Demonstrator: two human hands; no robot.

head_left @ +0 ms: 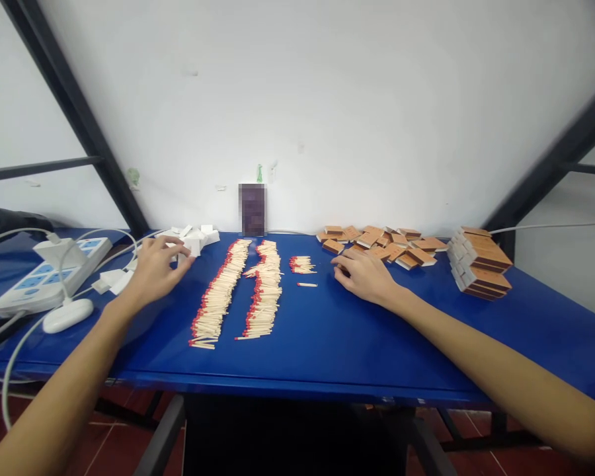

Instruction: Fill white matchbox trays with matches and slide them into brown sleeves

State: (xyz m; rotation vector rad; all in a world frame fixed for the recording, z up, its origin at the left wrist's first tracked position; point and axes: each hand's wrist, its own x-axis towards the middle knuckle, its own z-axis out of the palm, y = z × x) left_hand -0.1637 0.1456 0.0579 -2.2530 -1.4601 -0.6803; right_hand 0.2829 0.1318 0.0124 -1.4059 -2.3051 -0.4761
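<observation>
Two long rows of red-tipped matches [238,291] lie across the middle of the blue table [327,344]. A small bunch of matches [302,264] and one single match [307,285] lie to their right. My left hand [153,268] reaches over white inner trays [191,239], fingers curled round one tray. My right hand [364,274] rests on the table, fingers bent, at the near edge of a heap of orange matchbox sleeves [381,244]; whether it holds one is hidden.
A neat stack of orange matchboxes [478,263] stands at the right. At the left lie a white power strip [49,271], cables and a white adapter [68,315]. A dark blurred object [252,209] leans on the white wall. Black frame bars slant at both sides.
</observation>
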